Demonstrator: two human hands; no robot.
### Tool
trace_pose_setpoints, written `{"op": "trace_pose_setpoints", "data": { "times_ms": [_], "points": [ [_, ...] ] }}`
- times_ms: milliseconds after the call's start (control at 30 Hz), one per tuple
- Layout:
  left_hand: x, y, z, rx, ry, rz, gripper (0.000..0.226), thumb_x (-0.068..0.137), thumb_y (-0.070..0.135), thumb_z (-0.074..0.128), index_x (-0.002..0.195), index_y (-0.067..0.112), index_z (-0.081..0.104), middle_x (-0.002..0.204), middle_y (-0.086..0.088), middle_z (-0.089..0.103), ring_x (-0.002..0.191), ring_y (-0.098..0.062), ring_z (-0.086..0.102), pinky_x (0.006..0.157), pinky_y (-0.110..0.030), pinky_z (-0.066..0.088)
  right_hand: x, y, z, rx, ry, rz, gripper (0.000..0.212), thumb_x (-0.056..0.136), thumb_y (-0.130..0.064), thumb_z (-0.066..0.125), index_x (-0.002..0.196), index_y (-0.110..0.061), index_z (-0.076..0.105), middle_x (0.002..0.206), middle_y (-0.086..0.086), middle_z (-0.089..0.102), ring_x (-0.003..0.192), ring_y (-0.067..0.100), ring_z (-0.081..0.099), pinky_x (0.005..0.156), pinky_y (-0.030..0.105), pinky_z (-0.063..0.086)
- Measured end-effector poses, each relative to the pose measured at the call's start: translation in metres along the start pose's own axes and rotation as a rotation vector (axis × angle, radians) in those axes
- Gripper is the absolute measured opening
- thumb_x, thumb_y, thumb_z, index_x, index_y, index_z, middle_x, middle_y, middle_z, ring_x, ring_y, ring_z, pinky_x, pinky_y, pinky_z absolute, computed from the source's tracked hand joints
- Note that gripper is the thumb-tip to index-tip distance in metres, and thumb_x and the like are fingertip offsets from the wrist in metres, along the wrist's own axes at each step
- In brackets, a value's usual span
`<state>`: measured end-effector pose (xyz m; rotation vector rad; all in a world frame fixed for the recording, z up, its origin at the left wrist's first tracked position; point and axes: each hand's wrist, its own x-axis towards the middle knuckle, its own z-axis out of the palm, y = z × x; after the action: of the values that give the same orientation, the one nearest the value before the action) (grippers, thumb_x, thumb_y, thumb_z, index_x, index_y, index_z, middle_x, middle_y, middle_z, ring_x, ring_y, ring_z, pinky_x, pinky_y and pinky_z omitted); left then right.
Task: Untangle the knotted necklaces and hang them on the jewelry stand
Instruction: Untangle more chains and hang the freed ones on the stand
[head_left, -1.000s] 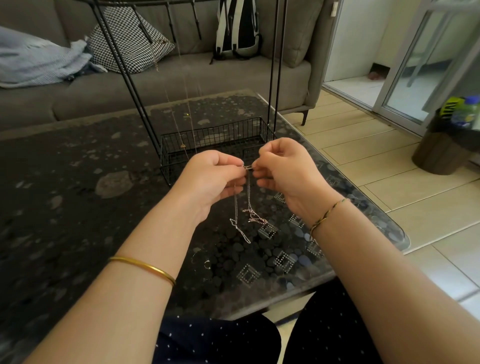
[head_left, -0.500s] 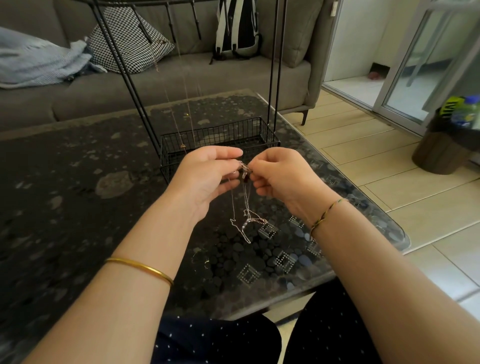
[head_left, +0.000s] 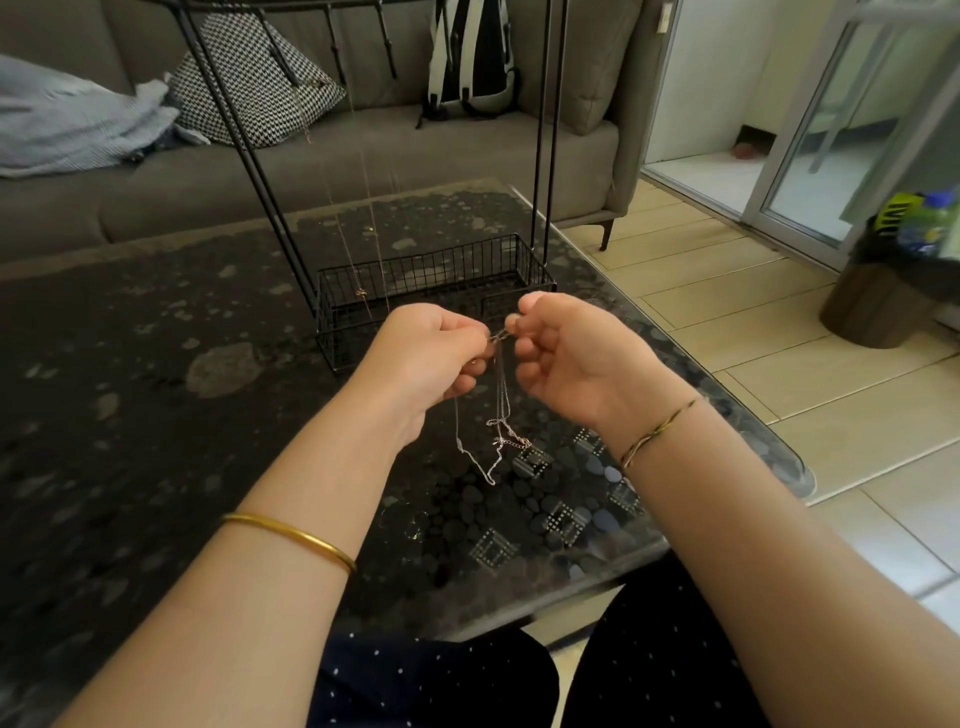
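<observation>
Your left hand (head_left: 431, 358) and right hand (head_left: 566, 358) are held close together above the dark glass table (head_left: 156, 364), just in front of the jewelry stand (head_left: 441, 270). Both have their fingers curled, thumb and forefinger pinching the same short stretch of the tangled necklaces (head_left: 498, 436) at the top. The rest of the silver chains hangs down between your wrists in loose loops, with a clasp end sticking out to the right; whether the lowest loop touches the glass cannot be told. A few fine chains (head_left: 370, 228) already hang from the stand's top bar down toward its wire basket. A gold bangle (head_left: 296, 535) sits on your left forearm and a braided bracelet (head_left: 657, 431) on your right wrist
</observation>
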<state>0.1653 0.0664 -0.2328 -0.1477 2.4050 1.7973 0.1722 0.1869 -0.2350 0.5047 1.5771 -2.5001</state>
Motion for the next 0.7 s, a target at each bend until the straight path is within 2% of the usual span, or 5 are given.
{"op": "trace_pose_setpoints", "data": {
  "times_ms": [167,300,367,533,700],
  "points": [
    [-0.001,0.002,-0.003,-0.123,0.049,-0.030,0.017,0.086,-0.001,0.056,0.082,0.013,0.065,0.071,-0.002,0.058,0.063,-0.009,0.053,0.057,-0.021,0.047,-0.001,0.000,-0.003,-0.048,-0.117,0.114,0.019,0.082,-0.001,0.031,0.080,-0.014,0.045,0.060,-0.001,0.041,0.045,0.009,0.028,0.045,0.019,0.021],
    [-0.003,0.006,-0.004,-0.260,0.044,-0.069,0.024,0.085,-0.006,0.050,0.082,0.011,0.065,0.071,-0.002,0.053,0.061,-0.008,0.048,0.054,-0.018,0.045,-0.002,0.001,-0.001,-0.162,-0.156,0.132,0.016,0.081,-0.005,0.035,0.079,-0.014,0.047,0.052,-0.004,0.037,0.041,0.009,0.025,0.044,0.018,0.020],
    [-0.003,0.007,-0.006,-0.305,0.061,-0.081,0.026,0.085,-0.006,0.047,0.081,0.011,0.066,0.071,-0.002,0.051,0.060,-0.008,0.047,0.055,-0.018,0.044,-0.003,0.002,0.000,-0.273,-0.117,0.083,0.014,0.082,-0.005,0.043,0.076,-0.014,0.050,0.047,-0.006,0.034,0.044,0.009,0.023,0.045,0.020,0.020],
    [-0.002,0.007,-0.010,-0.299,0.073,-0.100,0.030,0.085,-0.006,0.042,0.081,0.011,0.067,0.070,-0.002,0.049,0.059,-0.007,0.044,0.056,-0.020,0.042,-0.006,0.006,0.001,-0.608,0.003,-0.172,0.006,0.087,-0.012,0.062,0.084,-0.011,0.067,0.057,-0.002,0.046,0.045,0.009,0.032,0.041,0.021,0.027],
    [0.003,0.003,-0.010,-0.193,0.075,-0.098,0.034,0.081,-0.006,0.039,0.083,0.010,0.068,0.079,-0.007,0.048,0.060,-0.010,0.038,0.050,-0.021,0.034,-0.004,0.005,0.000,-0.533,0.043,-0.184,0.031,0.096,-0.030,0.049,0.078,-0.016,0.069,0.054,-0.003,0.030,0.046,0.011,0.025,0.044,0.023,0.024]
  ]
}}
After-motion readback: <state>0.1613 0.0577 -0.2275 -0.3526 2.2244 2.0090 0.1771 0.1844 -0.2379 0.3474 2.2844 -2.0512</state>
